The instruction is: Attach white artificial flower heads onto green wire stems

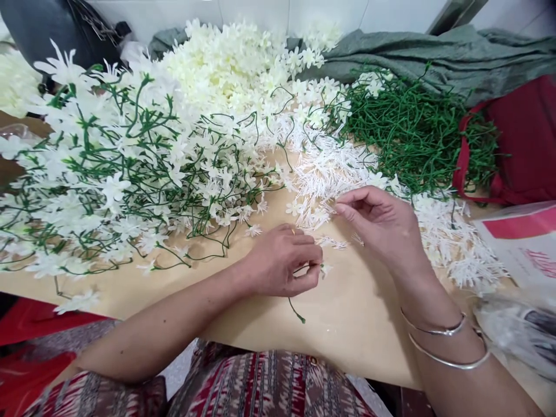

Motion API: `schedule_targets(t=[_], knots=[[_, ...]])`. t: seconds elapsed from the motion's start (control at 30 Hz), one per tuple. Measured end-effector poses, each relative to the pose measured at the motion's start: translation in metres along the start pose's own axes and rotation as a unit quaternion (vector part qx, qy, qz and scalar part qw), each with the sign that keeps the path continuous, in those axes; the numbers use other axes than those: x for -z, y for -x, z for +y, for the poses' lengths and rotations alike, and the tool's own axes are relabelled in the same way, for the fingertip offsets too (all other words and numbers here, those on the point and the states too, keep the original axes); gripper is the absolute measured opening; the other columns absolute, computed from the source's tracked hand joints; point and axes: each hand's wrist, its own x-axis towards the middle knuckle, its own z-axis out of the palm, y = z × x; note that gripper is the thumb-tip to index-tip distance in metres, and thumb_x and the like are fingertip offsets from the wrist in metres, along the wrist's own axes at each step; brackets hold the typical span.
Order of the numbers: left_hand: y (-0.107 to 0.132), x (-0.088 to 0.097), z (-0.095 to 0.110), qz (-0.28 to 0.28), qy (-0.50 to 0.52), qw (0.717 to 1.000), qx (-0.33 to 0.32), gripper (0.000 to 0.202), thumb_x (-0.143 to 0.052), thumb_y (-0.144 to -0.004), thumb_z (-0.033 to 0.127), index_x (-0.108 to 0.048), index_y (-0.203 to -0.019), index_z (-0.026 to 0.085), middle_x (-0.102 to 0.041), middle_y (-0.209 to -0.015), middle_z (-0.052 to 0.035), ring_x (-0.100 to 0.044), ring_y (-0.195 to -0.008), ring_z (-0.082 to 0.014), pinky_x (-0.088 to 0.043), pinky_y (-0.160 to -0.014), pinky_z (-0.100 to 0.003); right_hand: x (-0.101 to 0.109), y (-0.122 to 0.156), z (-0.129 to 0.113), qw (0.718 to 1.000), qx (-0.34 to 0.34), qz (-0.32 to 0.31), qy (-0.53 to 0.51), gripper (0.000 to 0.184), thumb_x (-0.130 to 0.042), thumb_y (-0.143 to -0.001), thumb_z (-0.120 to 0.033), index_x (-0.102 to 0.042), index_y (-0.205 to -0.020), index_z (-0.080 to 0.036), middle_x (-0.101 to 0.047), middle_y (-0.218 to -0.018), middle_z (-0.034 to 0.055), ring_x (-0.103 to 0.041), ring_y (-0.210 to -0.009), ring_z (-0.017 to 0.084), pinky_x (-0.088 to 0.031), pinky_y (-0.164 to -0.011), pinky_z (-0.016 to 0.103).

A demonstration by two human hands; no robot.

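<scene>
My left hand (pixel 295 260) is closed around a thin green plastic flower stem (pixel 297 311), whose lower end hangs out below the fingers. Small white parts (pixel 325 270) show at the stem's other end, beside my fingertips. My right hand (pixel 382 229) pinches thumb and forefinger together at the edge of a heap of white artificial stamens (pixel 325 174). Whatever lies between those fingertips is too small to make out. A single white blossom (pixel 294 207) rests on the table between the heap and my left hand.
Assembled white flowers on green stems (pixel 130 168) cover the table's left side. Loose cream petals (pixel 226 63) are piled behind. Green stems (pixel 408 127) lie at back right, near a red bag (pixel 525 139). More stamens (pixel 460 243) and a clear plastic bag (pixel 521 324) sit at right.
</scene>
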Motion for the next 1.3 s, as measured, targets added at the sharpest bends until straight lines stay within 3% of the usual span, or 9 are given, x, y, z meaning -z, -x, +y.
schedule_targets(t=[0.13, 0.23, 0.37, 0.53, 0.63, 0.8, 0.93, 1.07, 1.3], knots=[[0.0, 0.0, -0.002, -0.069, -0.039, 0.996, -0.03, 0.017, -0.056, -0.094, 0.023, -0.068, -0.082, 0.022, -0.071, -0.077, 0.0009, -0.062, -0.079, -0.0166, -0.044, -0.091, -0.035, -0.011, 0.005, -0.001, 0.967, 0.199, -0.074, 0.141, 0.007, -0.073, -0.097, -0.024, -0.076, -0.103, -0.025, -0.076, -0.101, 0.0062, -0.069, -0.098, 0.025, -0.055, -0.09, 0.045], [0.0, 0.001, -0.003, -0.09, -0.029, 0.995, -0.029, 0.018, -0.055, -0.095, 0.023, -0.068, -0.083, 0.022, -0.072, -0.078, 0.0014, -0.062, -0.082, -0.0171, -0.042, -0.096, -0.035, -0.018, 0.008, 0.003, 0.941, 0.253, -0.112, 0.194, 0.019, -0.071, -0.099, -0.029, -0.075, -0.117, -0.027, -0.071, -0.117, 0.0103, -0.065, -0.113, 0.028, -0.053, -0.097, 0.05], [0.001, 0.004, -0.004, -0.1, -0.016, 0.995, -0.028, 0.019, -0.056, -0.1, 0.024, -0.071, -0.089, 0.022, -0.075, -0.081, 0.0015, -0.063, -0.079, -0.0149, -0.041, -0.1, -0.034, -0.015, 0.001, 0.02, 0.929, 0.249, -0.079, 0.262, 0.017, -0.07, -0.099, -0.03, -0.075, -0.115, -0.026, -0.067, -0.119, 0.0124, -0.062, -0.115, 0.031, -0.05, -0.099, 0.054], [0.002, 0.006, -0.007, -0.068, -0.055, 0.996, -0.023, 0.028, -0.062, -0.105, 0.04, -0.068, -0.085, 0.021, -0.072, -0.08, -0.0001, -0.063, -0.08, -0.0164, -0.043, -0.092, -0.034, 0.002, -0.01, 0.036, 0.942, 0.179, 0.039, 0.283, 0.01, -0.067, -0.098, -0.024, -0.077, -0.099, -0.025, -0.071, -0.099, 0.0108, -0.063, -0.102, 0.032, -0.05, -0.095, 0.055], [0.002, 0.004, -0.011, 0.031, -0.066, 0.997, 0.023, 0.029, -0.061, -0.106, 0.045, -0.065, -0.093, 0.019, -0.07, -0.089, -0.0021, -0.063, -0.081, -0.016, -0.049, -0.085, -0.031, 0.008, -0.009, 0.031, 0.946, 0.14, 0.074, 0.284, 0.016, -0.061, -0.099, -0.021, -0.074, -0.092, -0.026, -0.074, -0.092, 0.0089, -0.065, -0.096, 0.032, -0.05, -0.094, 0.056], [0.002, 0.0, -0.022, 0.209, -0.107, 0.961, 0.144, 0.022, -0.056, -0.106, 0.019, -0.057, -0.128, 0.017, -0.062, -0.131, -0.0123, -0.067, -0.086, -0.0124, -0.057, -0.08, -0.027, 0.0, -0.002, 0.011, 0.938, 0.181, 0.089, 0.281, 0.015, -0.062, -0.101, -0.021, -0.075, -0.1, -0.028, -0.077, -0.096, 0.0093, -0.065, -0.102, 0.033, -0.048, -0.098, 0.057], [-0.001, -0.002, -0.027, 0.208, -0.139, 0.957, 0.147, 0.014, -0.054, -0.107, 0.018, -0.062, -0.118, 0.019, -0.067, -0.123, -0.0103, -0.07, -0.108, -0.019, -0.06, -0.094, -0.033, -0.018, 0.003, 0.006, 0.929, 0.235, -0.002, 0.285, 0.011, -0.067, -0.1, -0.025, -0.074, -0.108, -0.026, -0.078, -0.106, 0.0093, -0.065, -0.105, 0.031, -0.051, -0.099, 0.053], [-0.002, -0.004, -0.027, 0.19, -0.148, 0.958, 0.153, 0.013, -0.052, -0.108, 0.022, -0.065, -0.107, 0.02, -0.07, -0.108, -0.0068, -0.071, -0.103, -0.0202, -0.061, -0.093, -0.035, -0.023, 0.005, 0.011, 0.927, 0.221, -0.051, 0.299, 0.013, -0.063, -0.102, -0.021, -0.071, -0.091, -0.022, -0.076, -0.092, 0.0078, -0.066, -0.097, 0.028, -0.054, -0.093, 0.048], [-0.002, -0.001, -0.025, 0.201, -0.139, 0.959, 0.145, 0.011, -0.057, -0.106, 0.018, -0.064, -0.097, 0.018, -0.069, -0.102, -0.0064, -0.068, -0.095, -0.0178, -0.06, -0.088, -0.032, -0.012, 0.007, 0.003, 0.961, 0.133, 0.068, 0.234, 0.014, -0.064, -0.098, -0.019, -0.065, -0.086, -0.026, -0.077, -0.089, 0.0052, -0.072, -0.087, 0.026, -0.056, -0.088, 0.048]])
